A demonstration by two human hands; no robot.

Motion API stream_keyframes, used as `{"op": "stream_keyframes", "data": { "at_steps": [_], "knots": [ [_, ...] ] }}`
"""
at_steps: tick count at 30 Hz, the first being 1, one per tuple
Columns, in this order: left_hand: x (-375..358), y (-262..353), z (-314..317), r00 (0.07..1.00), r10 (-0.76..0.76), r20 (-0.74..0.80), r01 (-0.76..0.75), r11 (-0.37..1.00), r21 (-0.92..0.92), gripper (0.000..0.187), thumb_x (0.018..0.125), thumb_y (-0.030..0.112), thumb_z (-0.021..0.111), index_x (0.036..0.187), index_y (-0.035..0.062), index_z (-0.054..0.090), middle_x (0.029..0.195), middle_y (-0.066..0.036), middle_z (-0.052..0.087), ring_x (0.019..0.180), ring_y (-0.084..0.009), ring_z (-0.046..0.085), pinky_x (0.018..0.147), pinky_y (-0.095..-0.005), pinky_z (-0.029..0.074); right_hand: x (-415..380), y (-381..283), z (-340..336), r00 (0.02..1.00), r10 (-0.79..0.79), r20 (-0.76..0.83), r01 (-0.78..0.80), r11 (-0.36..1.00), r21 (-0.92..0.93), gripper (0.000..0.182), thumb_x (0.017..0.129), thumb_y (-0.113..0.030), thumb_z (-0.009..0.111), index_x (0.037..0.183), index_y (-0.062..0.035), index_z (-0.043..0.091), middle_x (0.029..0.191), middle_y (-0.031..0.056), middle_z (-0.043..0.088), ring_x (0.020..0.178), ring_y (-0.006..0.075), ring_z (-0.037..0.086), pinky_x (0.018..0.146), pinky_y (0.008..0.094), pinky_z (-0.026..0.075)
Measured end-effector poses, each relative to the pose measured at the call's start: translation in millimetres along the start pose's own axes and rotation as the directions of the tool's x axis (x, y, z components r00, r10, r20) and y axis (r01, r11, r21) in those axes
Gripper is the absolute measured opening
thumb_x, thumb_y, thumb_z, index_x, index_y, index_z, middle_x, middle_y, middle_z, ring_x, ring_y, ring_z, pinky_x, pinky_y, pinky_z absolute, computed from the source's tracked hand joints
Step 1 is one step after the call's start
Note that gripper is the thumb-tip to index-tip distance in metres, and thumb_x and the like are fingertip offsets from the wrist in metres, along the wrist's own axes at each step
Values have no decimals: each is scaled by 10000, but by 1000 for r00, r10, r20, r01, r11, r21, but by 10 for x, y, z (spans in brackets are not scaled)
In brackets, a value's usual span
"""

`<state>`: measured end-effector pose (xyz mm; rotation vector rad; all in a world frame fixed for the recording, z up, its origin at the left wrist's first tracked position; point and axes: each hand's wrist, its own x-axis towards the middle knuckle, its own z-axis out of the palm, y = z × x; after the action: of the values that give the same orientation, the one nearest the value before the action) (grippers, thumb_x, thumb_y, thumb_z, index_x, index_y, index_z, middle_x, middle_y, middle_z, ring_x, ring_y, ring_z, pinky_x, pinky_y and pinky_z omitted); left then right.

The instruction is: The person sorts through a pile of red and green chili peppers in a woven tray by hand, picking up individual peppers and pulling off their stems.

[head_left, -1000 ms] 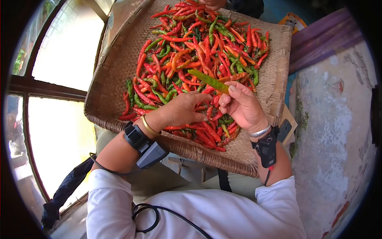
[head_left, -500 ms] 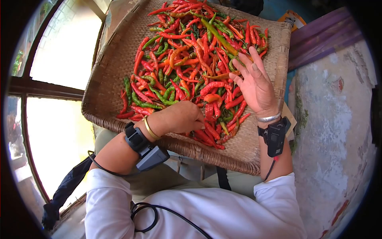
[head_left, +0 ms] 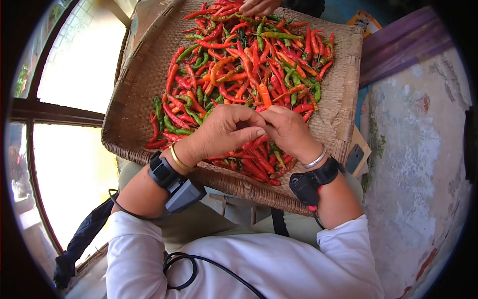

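My left hand (head_left: 226, 130) and my right hand (head_left: 291, 132) meet over the near half of a woven basket tray (head_left: 338, 117). Fingers are closed on both, and the tips touch or overlap. An orange chili pepper (head_left: 265, 93) sticks up just beyond where they join, its lower end hidden by the fingers. Beneath and around them lies a heap of red chili peppers (head_left: 214, 45), with orange ones and green chili peppers (head_left: 281, 35) mixed in. Some red chili peppers (head_left: 256, 167) lie between my wrists, near the tray's front rim.
Another person's hand (head_left: 261, 6) reaches over the far edge of the heap. The tray rests over my lap. A window (head_left: 69, 164) stands at left, a worn wall surface (head_left: 418, 144) at right. Purple cloth (head_left: 403, 45) and a phone-like dark object (head_left: 354, 158) lie beyond the tray's right side.
My right hand, spread open at the right before, has come down and left to meet my left hand, its fingers now closed. A long green pepper near it has dropped away. Another person's hand has appeared at the top.
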<state>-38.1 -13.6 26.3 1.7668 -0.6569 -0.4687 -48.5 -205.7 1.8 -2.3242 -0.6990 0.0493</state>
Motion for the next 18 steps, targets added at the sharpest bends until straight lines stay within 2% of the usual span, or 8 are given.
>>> {"op": "stream_keyframes", "data": {
  "at_steps": [2,4,6,9,11,14,16,18],
  "knots": [
    [8,-41,65,993,-58,-101,36,978,-206,313,804,175,625,1045,0,531,760,-33,584,691,-66,535,620,-252,459,28,-34,-68,995,96,32,-100,985,139,217,693,-7,591,909,-22,581,783,96,571,740,280,565,676,339,452],
    [24,-43,49,987,-103,-121,105,994,9,412,794,177,634,1125,-10,474,815,-74,599,711,-111,565,653,-280,467,34,-62,-101,979,188,76,-202,941,272,206,721,-21,593,925,-7,578,763,84,585,705,257,579,666,317,459],
    [-2,-78,68,997,-51,-49,56,993,108,391,770,191,642,1080,-3,504,808,-106,600,703,-192,584,641,-307,471,24,-93,-107,929,321,186,-358,648,673,188,798,-89,576,948,24,568,782,46,599,720,153,579,682,259,455],
    [-36,-151,82,996,41,79,-63,949,308,342,744,209,645,1005,9,550,786,-150,595,694,-297,591,631,-344,469,23,-74,-145,899,381,217,-384,448,807,206,850,-147,543,949,31,568,797,18,584,733,74,543,673,222,446],
    [-37,-151,78,987,83,136,-132,904,407,314,742,213,640,973,12,567,771,-162,589,693,-323,580,633,-355,463,19,-56,-192,884,410,223,-390,387,836,201,854,-149,536,949,25,571,794,24,584,725,70,541,671,215,443],
    [-32,-25,20,972,-99,213,-26,856,517,271,734,221,638,907,18,591,732,-179,574,698,-337,567,621,-366,455,1,-12,-220,879,417,232,-383,326,864,212,865,-180,523,954,3,583,782,13,584,699,49,525,622,184,425],
    [-40,0,-13,958,-99,269,-6,932,363,253,748,218,638,893,15,595,701,-191,559,688,-342,556,607,-361,452,-4,21,-231,880,399,256,-440,484,757,205,864,-211,523,907,-24,594,738,-21,572,630,23,504,538,161,400],
    [-66,8,-37,971,-87,222,21,960,280,263,751,216,643,903,8,591,712,-182,568,678,-334,557,604,-351,453,-5,-50,-331,843,430,323,-512,460,725,201,858,-227,531,874,-37,593,713,-36,561,588,11,483,499,153,380]
  ]
}}
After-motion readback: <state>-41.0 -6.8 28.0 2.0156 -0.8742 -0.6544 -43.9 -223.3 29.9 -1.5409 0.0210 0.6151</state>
